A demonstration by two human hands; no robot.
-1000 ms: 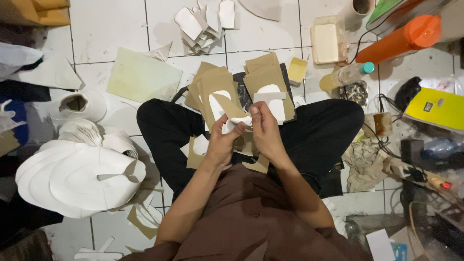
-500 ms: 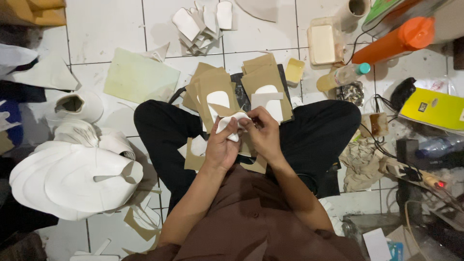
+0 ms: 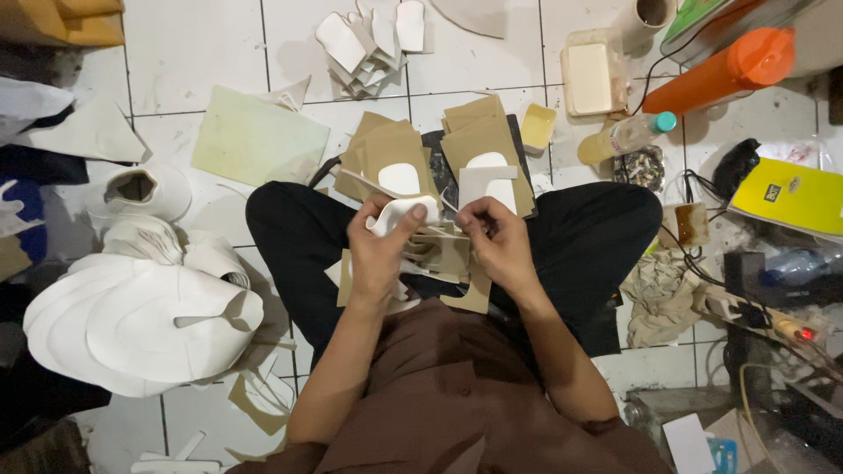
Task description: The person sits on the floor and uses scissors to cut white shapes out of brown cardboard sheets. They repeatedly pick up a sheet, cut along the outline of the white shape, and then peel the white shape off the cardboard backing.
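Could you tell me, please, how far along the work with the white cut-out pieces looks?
Partway, apparently. Seemingly done: a heap of small white pieces lies on the floor tiles ahead. In hand: the left hand pinches one white curved piece, and the right hand works beside it. Seemingly left: brown paper sheets with white shapes stacked over the legs.

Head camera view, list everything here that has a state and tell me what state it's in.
Left hand: closed on a small white cutout.
Right hand: fingers pinched on paper pieces in the lap.
Orange bottle: lying on its side, cap on.
Small bottle: lying down, teal cap on.
Power strip: red light on.
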